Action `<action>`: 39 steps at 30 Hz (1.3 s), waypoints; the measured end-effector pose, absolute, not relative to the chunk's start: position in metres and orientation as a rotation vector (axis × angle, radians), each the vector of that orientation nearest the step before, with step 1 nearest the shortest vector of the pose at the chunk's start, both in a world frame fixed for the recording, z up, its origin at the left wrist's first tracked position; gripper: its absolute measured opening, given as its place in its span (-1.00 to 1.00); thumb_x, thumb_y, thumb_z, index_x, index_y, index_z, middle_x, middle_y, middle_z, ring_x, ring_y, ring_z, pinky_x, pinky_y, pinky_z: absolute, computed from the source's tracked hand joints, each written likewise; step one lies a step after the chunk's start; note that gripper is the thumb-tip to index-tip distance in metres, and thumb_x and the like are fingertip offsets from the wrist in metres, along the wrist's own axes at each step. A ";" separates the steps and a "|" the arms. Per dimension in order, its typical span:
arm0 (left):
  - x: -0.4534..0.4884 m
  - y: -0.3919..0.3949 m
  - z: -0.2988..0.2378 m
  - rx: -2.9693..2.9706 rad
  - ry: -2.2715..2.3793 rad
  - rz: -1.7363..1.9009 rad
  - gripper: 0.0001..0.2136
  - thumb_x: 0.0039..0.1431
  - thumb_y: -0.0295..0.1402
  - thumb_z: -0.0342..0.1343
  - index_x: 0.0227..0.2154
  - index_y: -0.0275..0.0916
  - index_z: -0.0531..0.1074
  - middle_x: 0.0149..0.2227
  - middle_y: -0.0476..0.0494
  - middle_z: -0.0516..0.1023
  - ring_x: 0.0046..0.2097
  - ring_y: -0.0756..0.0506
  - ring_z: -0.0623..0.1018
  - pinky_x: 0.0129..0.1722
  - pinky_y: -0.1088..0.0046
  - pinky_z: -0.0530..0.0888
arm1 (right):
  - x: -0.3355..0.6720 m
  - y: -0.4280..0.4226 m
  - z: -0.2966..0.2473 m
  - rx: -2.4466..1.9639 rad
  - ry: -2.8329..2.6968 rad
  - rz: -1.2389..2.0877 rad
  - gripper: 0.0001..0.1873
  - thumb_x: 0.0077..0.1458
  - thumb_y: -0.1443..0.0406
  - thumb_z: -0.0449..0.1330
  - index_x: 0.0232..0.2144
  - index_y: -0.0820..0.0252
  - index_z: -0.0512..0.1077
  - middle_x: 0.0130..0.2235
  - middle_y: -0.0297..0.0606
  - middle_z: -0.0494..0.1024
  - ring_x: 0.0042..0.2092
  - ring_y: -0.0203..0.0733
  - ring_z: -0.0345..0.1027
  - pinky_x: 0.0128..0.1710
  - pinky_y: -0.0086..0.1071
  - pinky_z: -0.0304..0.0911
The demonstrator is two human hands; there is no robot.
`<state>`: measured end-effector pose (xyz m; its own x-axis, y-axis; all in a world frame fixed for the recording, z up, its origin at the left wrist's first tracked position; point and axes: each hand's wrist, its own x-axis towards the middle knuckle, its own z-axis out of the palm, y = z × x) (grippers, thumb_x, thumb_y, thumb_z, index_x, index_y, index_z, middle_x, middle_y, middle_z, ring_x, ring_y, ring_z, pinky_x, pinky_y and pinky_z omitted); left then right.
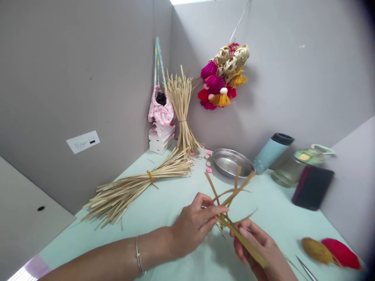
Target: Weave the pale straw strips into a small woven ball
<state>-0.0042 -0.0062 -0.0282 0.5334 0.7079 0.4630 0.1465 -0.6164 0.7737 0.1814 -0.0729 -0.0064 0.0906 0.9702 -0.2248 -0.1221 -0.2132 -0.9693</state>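
Note:
Several flat straw-coloured strips [230,195] cross one another in a loose weave above the table, their free ends fanning upward. My left hand [197,222], with a thin bangle at the wrist, is closed on the crossing from the left. From the right, my right hand [258,246] grips the same strips, with a wider strip running along its thumb toward me. The palm-side fingers of the right hand are partly hidden.
A tied straw bundle [137,187] lies at left; another [182,113] stands in the corner. Behind are a metal bowl [231,162], tumbler [272,150], jug [288,169] and phone [313,187]. Yarn [341,251] and a pointed metal tool [306,269] lie right. Woven balls with tassels [224,76] hang.

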 end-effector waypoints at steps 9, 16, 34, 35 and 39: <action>0.000 -0.006 -0.027 1.663 0.561 0.964 -0.64 0.23 -0.39 0.08 0.07 0.02 0.42 -0.06 -0.12 0.29 0.00 -0.06 0.44 0.04 0.37 0.45 | 0.169 -0.082 0.013 -1.436 -1.110 0.960 -0.72 -0.02 0.05 0.34 -0.40 0.11 0.53 -0.52 -0.31 0.55 -0.48 -0.21 0.38 -0.46 -0.44 0.33; 0.001 -0.004 -0.025 1.582 0.533 0.931 -0.64 0.21 -0.39 0.12 0.05 0.06 0.45 -0.10 -0.10 0.33 -0.02 -0.06 0.45 0.04 0.35 0.44 | 0.159 -0.089 0.014 -1.430 -1.224 0.692 -0.79 0.02 0.10 0.30 -0.34 0.06 0.60 -0.43 -0.31 0.56 -0.48 -0.21 0.37 -0.46 -0.45 0.37; 0.008 -0.004 -0.022 1.131 0.498 0.948 -0.52 0.02 -0.32 0.31 0.02 -0.06 0.35 -0.12 -0.09 0.36 -0.03 -0.11 0.46 -0.08 0.37 0.44 | 0.166 -0.090 0.015 -1.516 -1.269 0.658 -0.74 0.09 0.09 0.21 -0.48 0.12 0.50 -0.47 -0.34 0.56 -0.38 -0.20 0.45 -0.33 -0.49 0.33; 0.009 -0.002 -0.023 1.092 0.510 0.952 -0.54 -0.02 -0.33 0.34 -0.03 -0.11 0.36 -0.14 -0.09 0.37 -0.05 -0.10 0.47 -0.09 0.38 0.43 | 0.167 -0.090 0.015 -1.530 -1.296 0.662 -0.74 0.10 0.08 0.20 -0.46 0.12 0.50 -0.45 -0.33 0.58 -0.38 -0.19 0.47 -0.33 -0.49 0.33; 0.009 0.002 -0.024 0.995 0.508 0.868 -0.59 -0.12 -0.34 0.40 -0.20 -0.25 0.39 -0.15 -0.15 0.45 -0.06 -0.11 0.48 -0.07 0.37 0.39 | 0.168 -0.090 0.015 -1.562 -1.337 0.663 -0.73 0.11 0.07 0.19 -0.45 0.12 0.50 -0.44 -0.33 0.59 -0.35 -0.18 0.48 -0.32 -0.49 0.32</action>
<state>0.0093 0.0017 -0.0236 0.5730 0.8195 0.0095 -0.3925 0.2643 0.8810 0.1682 -0.0901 0.0153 0.2572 0.9514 0.1692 0.4412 0.0401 -0.8965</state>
